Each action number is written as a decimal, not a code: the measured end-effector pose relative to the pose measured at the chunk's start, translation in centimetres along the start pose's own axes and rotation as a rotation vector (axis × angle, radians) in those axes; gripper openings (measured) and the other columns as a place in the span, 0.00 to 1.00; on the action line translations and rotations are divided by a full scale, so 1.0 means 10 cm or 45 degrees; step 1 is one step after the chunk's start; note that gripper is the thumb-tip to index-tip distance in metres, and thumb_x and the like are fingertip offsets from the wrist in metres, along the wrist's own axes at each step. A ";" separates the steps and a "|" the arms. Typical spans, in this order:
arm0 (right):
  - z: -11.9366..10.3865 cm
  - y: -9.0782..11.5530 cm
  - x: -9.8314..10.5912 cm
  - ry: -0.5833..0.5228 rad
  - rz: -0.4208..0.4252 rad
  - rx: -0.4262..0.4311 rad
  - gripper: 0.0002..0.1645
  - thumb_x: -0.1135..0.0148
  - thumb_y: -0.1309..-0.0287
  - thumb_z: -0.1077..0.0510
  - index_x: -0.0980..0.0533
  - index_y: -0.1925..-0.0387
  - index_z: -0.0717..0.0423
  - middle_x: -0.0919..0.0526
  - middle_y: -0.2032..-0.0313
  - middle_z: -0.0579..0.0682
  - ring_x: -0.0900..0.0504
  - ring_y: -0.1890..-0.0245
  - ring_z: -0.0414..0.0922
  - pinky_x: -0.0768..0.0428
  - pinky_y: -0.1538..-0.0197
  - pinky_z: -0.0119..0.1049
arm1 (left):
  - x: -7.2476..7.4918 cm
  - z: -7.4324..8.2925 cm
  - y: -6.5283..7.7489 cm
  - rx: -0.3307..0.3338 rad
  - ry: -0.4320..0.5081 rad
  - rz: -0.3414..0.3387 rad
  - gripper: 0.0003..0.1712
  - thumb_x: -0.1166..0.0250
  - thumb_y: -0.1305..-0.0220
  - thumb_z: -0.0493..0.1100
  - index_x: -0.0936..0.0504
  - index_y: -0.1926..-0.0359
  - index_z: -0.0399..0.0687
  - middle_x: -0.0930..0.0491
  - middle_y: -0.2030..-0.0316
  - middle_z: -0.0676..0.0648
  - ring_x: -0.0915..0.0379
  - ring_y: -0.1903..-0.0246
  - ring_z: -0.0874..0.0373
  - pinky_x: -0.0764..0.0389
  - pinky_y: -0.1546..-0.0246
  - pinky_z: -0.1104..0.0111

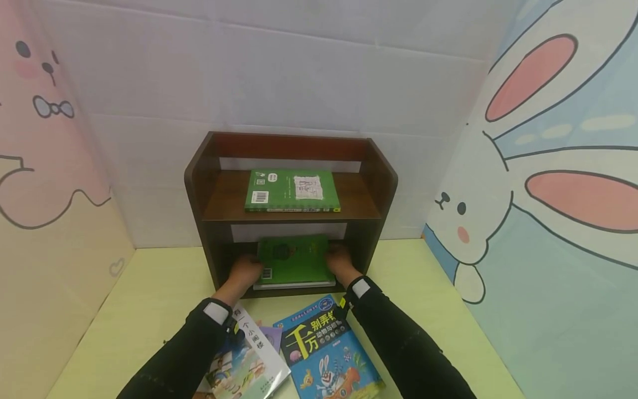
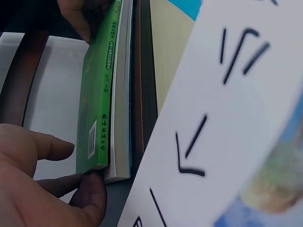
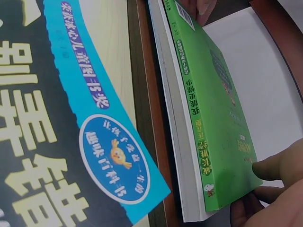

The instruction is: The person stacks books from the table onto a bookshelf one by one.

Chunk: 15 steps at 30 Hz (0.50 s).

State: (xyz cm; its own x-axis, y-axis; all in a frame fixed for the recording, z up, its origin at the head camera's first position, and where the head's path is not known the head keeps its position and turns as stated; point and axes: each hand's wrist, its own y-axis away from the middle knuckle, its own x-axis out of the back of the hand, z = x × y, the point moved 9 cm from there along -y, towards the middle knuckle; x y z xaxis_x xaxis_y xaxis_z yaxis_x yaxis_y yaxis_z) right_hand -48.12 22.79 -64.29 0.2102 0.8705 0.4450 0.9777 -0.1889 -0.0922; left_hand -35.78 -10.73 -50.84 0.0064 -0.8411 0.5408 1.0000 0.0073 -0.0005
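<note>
A green book point(image 1: 295, 260) lies flat on the lower shelf, on top of a book with a white spine or page edge point(image 1: 294, 286). My left hand point(image 1: 245, 270) holds the green book's left end, fingertips around its corner in the left wrist view. At the opposite end my right hand point(image 1: 341, 262) pinches it, thumb point(image 3: 270, 168) on the cover side and fingers curled under the edge. The green book's spine point(image 3: 191, 104) with its printed title faces me. The undersides of both ends are partly hidden by my fingers.
A brown two-tier shelf point(image 1: 200, 244) stands against the white wall. Another green book point(image 1: 291, 191) lies on its upper tier. On the table in front are a blue-and-black children's book point(image 1: 324, 354) and a white-edged picture book point(image 1: 254, 360), below my forearms.
</note>
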 end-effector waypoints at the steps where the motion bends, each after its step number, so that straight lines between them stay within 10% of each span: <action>1: -0.36 0.24 0.11 0.003 -0.013 -0.012 0.27 0.38 0.23 0.60 0.27 0.30 0.69 0.21 0.39 0.67 0.17 0.46 0.58 0.14 0.48 0.50 | 0.00 0.00 0.00 -0.005 -0.006 -0.001 0.24 0.41 0.29 0.38 0.19 0.42 0.20 0.17 0.51 0.29 0.23 0.56 0.39 0.17 0.49 0.45; 7: -1.40 0.96 0.44 0.029 -0.079 -0.088 0.27 0.44 0.23 0.66 0.31 0.31 0.80 0.23 0.38 0.76 0.19 0.42 0.67 0.17 0.41 0.56 | -0.01 0.00 -0.01 -0.023 0.007 -0.004 0.22 0.41 0.30 0.38 0.18 0.46 0.22 0.19 0.59 0.35 0.26 0.61 0.43 0.19 0.57 0.51; 15: -1.26 0.84 0.39 0.027 -0.119 -0.088 0.29 0.38 0.24 0.63 0.29 0.30 0.78 0.22 0.36 0.75 0.18 0.40 0.67 0.16 0.40 0.59 | -0.03 0.01 -0.03 -0.034 -0.019 0.007 0.21 0.41 0.31 0.39 0.16 0.50 0.23 0.21 0.65 0.40 0.27 0.64 0.46 0.24 0.64 0.58</action>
State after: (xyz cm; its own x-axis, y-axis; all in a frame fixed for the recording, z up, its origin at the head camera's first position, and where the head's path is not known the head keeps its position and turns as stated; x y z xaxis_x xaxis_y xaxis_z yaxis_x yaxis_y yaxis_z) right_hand -39.09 18.91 -52.14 0.1176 0.8761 0.4677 0.9902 -0.1392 0.0118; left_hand -36.12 -10.47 -50.92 0.0121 -0.8329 0.5533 0.9997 -0.0028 -0.0261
